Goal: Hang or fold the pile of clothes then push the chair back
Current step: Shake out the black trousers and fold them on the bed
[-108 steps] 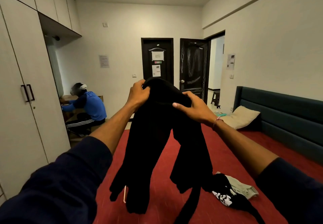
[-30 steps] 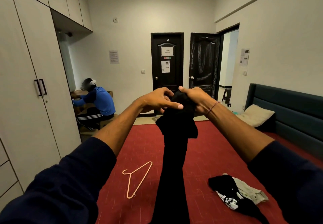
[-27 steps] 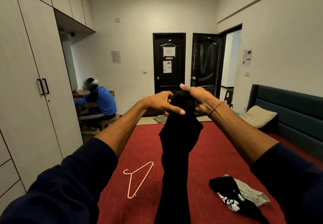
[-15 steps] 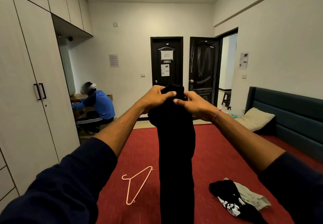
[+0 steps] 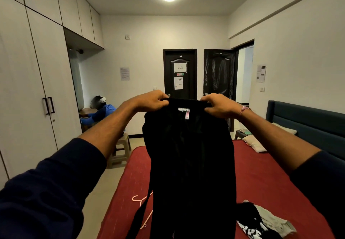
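Hanging black garment (image 5: pixel 188 164) | left grip (image 5: pixel 155 101), right grip (image 5: pixel 217 106) pinching its top edge

My red bed (image 5: pixel 261 179) carries a pink hanger (image 5: pixel 139 200), a pillow (image 5: pixel 255 144) and crumpled clothes (image 5: pixel 268 223).

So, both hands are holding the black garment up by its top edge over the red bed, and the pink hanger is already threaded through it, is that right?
Not quite. In the head view, the left hand and right hand do hold the black garment by its top edge over the red bed, but the pink hanger lies on the bed, partly behind the garment.
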A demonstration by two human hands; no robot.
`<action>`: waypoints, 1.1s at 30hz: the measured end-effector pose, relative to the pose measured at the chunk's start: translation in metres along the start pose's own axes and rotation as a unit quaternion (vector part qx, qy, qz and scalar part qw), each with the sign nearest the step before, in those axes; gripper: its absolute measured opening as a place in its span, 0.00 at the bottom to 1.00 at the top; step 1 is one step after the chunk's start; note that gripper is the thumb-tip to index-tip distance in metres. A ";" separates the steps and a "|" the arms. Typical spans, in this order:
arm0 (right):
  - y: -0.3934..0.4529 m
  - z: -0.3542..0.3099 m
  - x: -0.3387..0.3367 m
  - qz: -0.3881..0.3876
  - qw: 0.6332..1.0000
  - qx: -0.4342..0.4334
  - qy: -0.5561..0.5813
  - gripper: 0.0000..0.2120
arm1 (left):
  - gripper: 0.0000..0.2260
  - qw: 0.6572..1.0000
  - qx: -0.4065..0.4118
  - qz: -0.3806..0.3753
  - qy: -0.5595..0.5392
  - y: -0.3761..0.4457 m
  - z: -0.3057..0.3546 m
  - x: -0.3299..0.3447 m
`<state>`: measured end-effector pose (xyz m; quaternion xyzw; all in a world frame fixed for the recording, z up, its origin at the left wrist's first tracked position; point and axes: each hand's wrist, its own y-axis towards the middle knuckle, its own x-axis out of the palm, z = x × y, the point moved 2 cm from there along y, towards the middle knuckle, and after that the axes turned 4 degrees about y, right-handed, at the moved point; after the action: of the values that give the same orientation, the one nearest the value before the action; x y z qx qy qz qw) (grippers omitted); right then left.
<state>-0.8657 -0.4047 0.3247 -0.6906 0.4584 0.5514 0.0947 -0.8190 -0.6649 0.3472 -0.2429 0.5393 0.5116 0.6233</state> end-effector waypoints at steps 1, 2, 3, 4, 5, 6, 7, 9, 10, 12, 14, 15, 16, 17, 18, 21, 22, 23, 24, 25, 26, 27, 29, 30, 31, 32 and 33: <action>0.000 0.004 -0.001 0.006 0.999 0.002 -0.031 0.07 | 0.10 0.999 0.006 -0.006 0.032 -0.001 -0.002 -0.003; 0.000 0.012 -0.001 0.010 0.999 0.013 -0.045 0.09 | 0.08 0.998 0.008 -0.010 0.066 -0.003 -0.004 -0.006; 0.000 0.019 -0.001 0.008 0.998 0.026 -0.057 0.11 | 0.06 0.994 0.007 -0.006 0.107 -0.004 -0.006 -0.007; -0.001 0.025 -0.001 0.009 0.997 0.031 -0.077 0.12 | 0.05 0.989 0.001 0.003 0.146 -0.006 -0.009 -0.009; -0.002 0.029 -0.002 0.011 0.994 0.033 -0.099 0.12 | 0.07 0.985 -0.010 0.008 0.172 -0.008 -0.014 -0.010; -0.002 0.033 -0.005 0.018 0.993 0.034 -0.108 0.14 | 0.10 0.985 -0.020 0.008 0.174 -0.012 -0.019 -0.012; -0.003 0.035 -0.009 0.030 0.993 0.036 -0.106 0.15 | 0.13 0.987 -0.024 0.005 0.161 -0.015 -0.024 -0.014; -0.006 0.038 -0.021 0.051 0.994 0.024 -0.095 0.17 | 0.16 0.987 0.002 0.014 0.158 -0.023 -0.031 -0.017; -0.007 0.039 -0.026 0.058 0.993 0.005 -0.100 0.17 | 0.16 0.984 0.027 0.023 0.173 -0.025 -0.032 -0.017; -0.007 0.037 -0.034 0.069 0.988 -0.054 -0.128 0.12 | 0.14 0.975 0.077 0.037 0.205 -0.029 -0.030 -0.016; -0.007 0.033 -0.040 0.063 0.985 -0.100 -0.122 0.09 | 0.12 0.959 0.111 0.030 0.259 -0.031 -0.027 -0.012; -0.007 0.031 -0.043 0.051 0.986 -0.110 -0.116 0.11 | 0.13 0.950 0.115 0.017 0.290 -0.032 -0.028 -0.010; -0.007 0.029 -0.046 0.036 0.985 -0.122 -0.112 0.13 | 0.13 0.947 0.099 -0.006 0.305 -0.033 -0.030 -0.010; -0.006 0.026 -0.048 0.019 0.983 -0.136 -0.121 0.13 | 0.14 0.946 0.080 -0.034 0.313 -0.034 -0.035 -0.011; -0.006 0.023 -0.049 0.004 0.978 -0.153 -0.139 0.12 | 0.16 0.953 0.059 -0.061 0.291 -0.035 -0.041 -0.015; -0.004 0.018 -0.046 -0.057 0.956 -0.189 -0.217 0.09 | 0.20 0.978 0.032 -0.092 0.186 -0.043 -0.051 -0.024; -0.003 0.019 -0.044 -0.070 0.952 -0.195 -0.227 0.08 | 0.16 0.982 0.027 -0.098 0.162 -0.046 -0.050 -0.026; -0.004 0.019 -0.044 -0.071 0.950 -0.198 -0.228 0.06 | 0.10 0.986 0.026 -0.099 0.134 -0.049 -0.049 -0.027; -0.005 0.018 -0.044 -0.064 0.954 -0.195 -0.220 0.07 | 0.10 0.989 0.026 -0.090 0.111 -0.052 -0.047 -0.029; -0.007 0.018 -0.046 -0.054 0.959 -0.185 -0.207 0.12 | 0.15 0.993 0.026 -0.083 0.086 -0.053 -0.048 -0.029; -0.009 0.019 -0.048 -0.045 0.964 -0.178 -0.194 0.16 | 0.18 0.994 0.024 -0.087 0.066 -0.056 -0.046 -0.028; -0.012 0.018 -0.050 -0.040 0.966 -0.176 -0.185 0.20 | 0.18 0.994 0.031 -0.088 0.051 -0.057 -0.048 -0.026; -0.017 0.016 -0.052 -0.032 0.962 -0.193 -0.189 0.25 | 0.11 0.992 0.065 -0.094 0.050 -0.060 -0.048 -0.023; -0.019 0.017 -0.052 -0.026 0.960 -0.204 -0.188 0.27 | 0.06 0.992 0.085 -0.086 0.044 -0.063 -0.047 -0.023; -0.020 0.019 -0.052 -0.016 0.960 -0.212 -0.181 0.30 | 0.03 0.993 0.096 -0.071 0.025 -0.063 -0.048 -0.025; -0.019 0.023 -0.051 -0.001 0.962 -0.216 -0.166 0.32 | 0.05 0.994 0.095 -0.050 0.006 -0.064 -0.049 -0.027; -0.020 0.025 -0.051 0.017 0.967 -0.211 -0.144 0.34 | 0.13 0.995 0.093 -0.025 -0.018 -0.064 -0.052 -0.029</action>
<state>-0.8669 -0.3506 0.3514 -0.6003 0.3248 0.7308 0.0031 -0.7801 -0.7431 0.3426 -0.1881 0.5672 0.4478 0.6651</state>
